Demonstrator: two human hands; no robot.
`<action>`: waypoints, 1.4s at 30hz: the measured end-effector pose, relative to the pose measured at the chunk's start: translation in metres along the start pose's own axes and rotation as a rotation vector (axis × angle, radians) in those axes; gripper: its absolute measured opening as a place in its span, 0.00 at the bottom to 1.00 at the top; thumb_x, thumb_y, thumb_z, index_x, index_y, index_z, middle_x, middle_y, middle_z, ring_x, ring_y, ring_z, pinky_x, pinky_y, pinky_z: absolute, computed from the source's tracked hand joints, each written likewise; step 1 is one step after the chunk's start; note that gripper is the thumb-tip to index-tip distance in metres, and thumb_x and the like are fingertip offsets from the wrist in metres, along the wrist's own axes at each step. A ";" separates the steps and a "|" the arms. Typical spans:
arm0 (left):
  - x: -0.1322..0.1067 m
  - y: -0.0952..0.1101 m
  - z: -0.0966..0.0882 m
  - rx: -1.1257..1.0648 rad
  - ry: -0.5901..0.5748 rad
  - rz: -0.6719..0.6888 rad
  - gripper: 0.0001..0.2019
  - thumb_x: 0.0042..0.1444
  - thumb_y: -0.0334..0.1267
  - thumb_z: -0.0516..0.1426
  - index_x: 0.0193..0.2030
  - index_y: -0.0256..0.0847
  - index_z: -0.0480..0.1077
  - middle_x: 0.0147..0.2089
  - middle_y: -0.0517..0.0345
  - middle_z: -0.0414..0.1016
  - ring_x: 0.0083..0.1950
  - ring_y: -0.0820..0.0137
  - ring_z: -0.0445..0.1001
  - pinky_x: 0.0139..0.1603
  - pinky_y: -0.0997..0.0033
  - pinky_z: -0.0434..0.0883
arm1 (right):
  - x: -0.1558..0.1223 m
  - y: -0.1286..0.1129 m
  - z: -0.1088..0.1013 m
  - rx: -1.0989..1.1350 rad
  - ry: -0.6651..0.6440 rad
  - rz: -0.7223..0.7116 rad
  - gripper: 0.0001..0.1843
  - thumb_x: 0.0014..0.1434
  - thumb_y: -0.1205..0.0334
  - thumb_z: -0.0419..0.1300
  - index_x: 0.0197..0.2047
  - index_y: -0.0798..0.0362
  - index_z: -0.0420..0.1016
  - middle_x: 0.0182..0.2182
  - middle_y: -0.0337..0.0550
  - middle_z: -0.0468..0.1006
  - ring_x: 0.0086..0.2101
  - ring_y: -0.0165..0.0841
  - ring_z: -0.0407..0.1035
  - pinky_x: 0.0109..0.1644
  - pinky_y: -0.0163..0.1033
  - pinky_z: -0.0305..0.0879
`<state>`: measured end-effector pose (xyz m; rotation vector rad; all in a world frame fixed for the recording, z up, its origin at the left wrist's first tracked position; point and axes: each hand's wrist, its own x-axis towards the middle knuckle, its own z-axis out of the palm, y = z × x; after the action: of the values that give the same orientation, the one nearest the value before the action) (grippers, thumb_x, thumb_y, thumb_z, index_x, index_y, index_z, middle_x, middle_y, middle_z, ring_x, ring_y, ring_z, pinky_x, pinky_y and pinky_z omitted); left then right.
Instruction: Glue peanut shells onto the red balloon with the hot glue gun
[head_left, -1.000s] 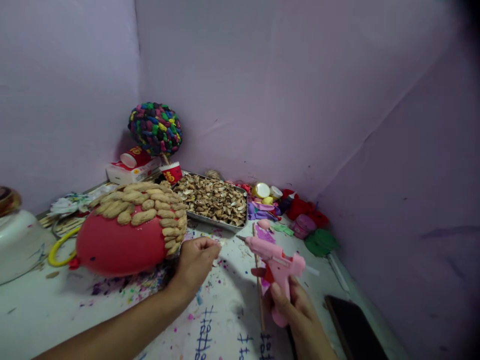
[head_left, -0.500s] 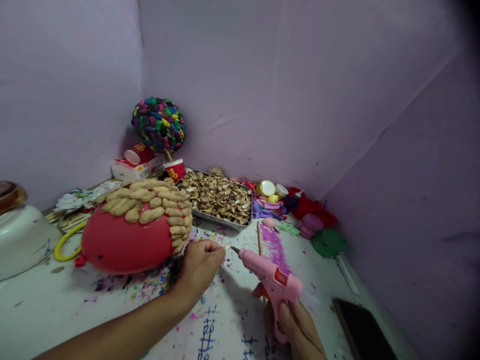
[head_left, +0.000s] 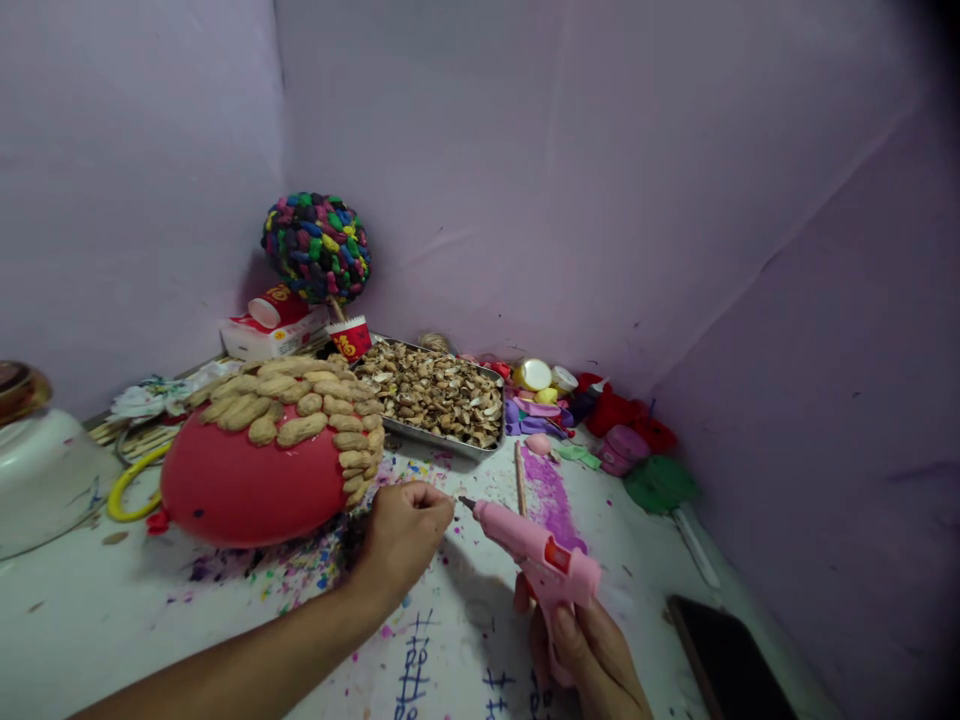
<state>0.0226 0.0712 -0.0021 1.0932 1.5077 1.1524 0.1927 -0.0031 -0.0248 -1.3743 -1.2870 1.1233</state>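
Observation:
In my right hand is a pink hot glue gun, its dark nozzle pointing left. My left hand is closed in a pinch just off the nozzle tip; whatever lies between its fingertips is too small and hidden to name. Left of that hand rests a red balloon on its side, its tied end toward the left. Rows of peanut shells cover its top and right end, while the lower front is bare red. Behind it, a metal tray holds a heap of peanut shells.
A ball of coloured shells on a stick stands in a red cup by the wall. Loose balloons and small paint pots lie at the back. A phone sits at right, a white bowl at left.
The glue gun has shifted slightly left, bringing its nozzle closer to my left fingertips. My left hand has moved very little, and the balloon stays in place.

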 end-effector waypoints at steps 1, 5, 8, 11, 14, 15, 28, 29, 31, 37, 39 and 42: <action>0.000 0.000 0.000 -0.003 -0.001 -0.002 0.07 0.36 0.36 0.51 0.12 0.38 0.61 0.12 0.67 0.55 0.17 0.78 0.52 0.17 0.77 0.50 | 0.000 0.001 0.000 0.002 0.002 0.007 0.23 0.52 0.41 0.51 0.33 0.53 0.71 0.16 0.36 0.62 0.17 0.29 0.55 0.21 0.35 0.51; 0.000 0.000 0.001 0.000 -0.008 0.008 0.07 0.36 0.36 0.51 0.13 0.38 0.62 0.13 0.67 0.55 0.17 0.78 0.52 0.18 0.77 0.50 | 0.000 0.002 0.001 0.009 -0.007 0.013 0.23 0.53 0.41 0.51 0.31 0.53 0.71 0.15 0.36 0.61 0.17 0.29 0.55 0.21 0.35 0.48; 0.000 0.000 0.001 0.006 -0.018 0.020 0.07 0.36 0.36 0.51 0.13 0.38 0.62 0.13 0.67 0.55 0.18 0.77 0.52 0.19 0.77 0.51 | 0.000 0.001 0.001 0.009 -0.013 0.022 0.22 0.53 0.41 0.51 0.31 0.53 0.71 0.14 0.36 0.62 0.17 0.29 0.54 0.22 0.35 0.48; 0.000 -0.001 0.001 0.009 -0.026 0.025 0.07 0.36 0.36 0.51 0.13 0.38 0.62 0.13 0.67 0.55 0.18 0.77 0.52 0.19 0.77 0.51 | 0.000 0.000 0.000 0.014 -0.013 0.029 0.22 0.53 0.41 0.51 0.30 0.53 0.71 0.14 0.36 0.62 0.17 0.29 0.55 0.23 0.35 0.47; 0.000 -0.002 0.001 0.007 -0.031 0.027 0.07 0.37 0.36 0.51 0.13 0.39 0.61 0.13 0.67 0.55 0.18 0.77 0.52 0.19 0.77 0.51 | 0.000 0.001 -0.001 0.003 -0.007 0.043 0.23 0.52 0.41 0.52 0.30 0.53 0.71 0.14 0.36 0.62 0.18 0.30 0.55 0.23 0.36 0.47; 0.000 -0.002 0.001 0.005 -0.029 0.031 0.07 0.37 0.36 0.51 0.13 0.39 0.61 0.13 0.67 0.55 0.18 0.77 0.52 0.19 0.77 0.51 | 0.000 0.001 -0.001 -0.003 -0.005 0.047 0.23 0.52 0.41 0.52 0.30 0.53 0.71 0.14 0.36 0.63 0.18 0.30 0.55 0.23 0.36 0.47; -0.002 -0.001 0.000 0.013 -0.020 0.032 0.07 0.37 0.36 0.52 0.13 0.38 0.63 0.14 0.66 0.57 0.19 0.77 0.54 0.20 0.76 0.53 | -0.002 -0.003 0.002 -0.029 0.034 0.043 0.25 0.52 0.39 0.51 0.32 0.53 0.71 0.15 0.36 0.63 0.18 0.30 0.56 0.22 0.36 0.50; -0.002 -0.001 0.001 0.017 -0.015 0.033 0.07 0.37 0.36 0.52 0.13 0.38 0.62 0.14 0.66 0.57 0.19 0.77 0.54 0.20 0.76 0.53 | -0.002 -0.002 0.002 -0.034 0.040 0.038 0.25 0.52 0.39 0.51 0.32 0.54 0.71 0.15 0.36 0.63 0.18 0.30 0.56 0.23 0.36 0.51; -0.002 -0.001 0.001 0.023 -0.006 0.040 0.07 0.37 0.36 0.52 0.13 0.39 0.62 0.13 0.67 0.56 0.18 0.77 0.54 0.20 0.76 0.53 | -0.002 -0.002 0.002 -0.037 0.046 0.023 0.25 0.52 0.39 0.51 0.33 0.54 0.71 0.15 0.36 0.64 0.19 0.30 0.56 0.23 0.35 0.51; -0.002 -0.002 0.001 0.026 -0.008 0.061 0.07 0.37 0.35 0.52 0.13 0.39 0.62 0.14 0.66 0.58 0.19 0.76 0.56 0.20 0.76 0.53 | -0.003 0.001 0.001 -0.065 0.102 0.031 0.25 0.51 0.39 0.53 0.36 0.53 0.71 0.19 0.38 0.67 0.19 0.31 0.58 0.22 0.36 0.51; -0.002 -0.001 0.001 0.023 0.003 0.061 0.07 0.37 0.35 0.52 0.13 0.39 0.62 0.14 0.66 0.58 0.19 0.76 0.56 0.20 0.76 0.53 | -0.003 0.001 0.001 -0.061 0.116 0.043 0.25 0.51 0.39 0.53 0.34 0.54 0.72 0.18 0.38 0.67 0.19 0.31 0.58 0.22 0.36 0.53; -0.002 0.000 0.001 0.021 0.011 0.061 0.07 0.37 0.35 0.52 0.12 0.39 0.61 0.13 0.66 0.58 0.18 0.76 0.56 0.20 0.76 0.53 | -0.003 -0.001 0.002 -0.054 0.113 0.033 0.24 0.52 0.40 0.53 0.33 0.54 0.71 0.16 0.37 0.65 0.19 0.31 0.59 0.23 0.36 0.55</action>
<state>0.0242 0.0698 -0.0021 1.1560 1.5071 1.1877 0.1908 -0.0060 -0.0242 -1.4829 -1.2248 1.0248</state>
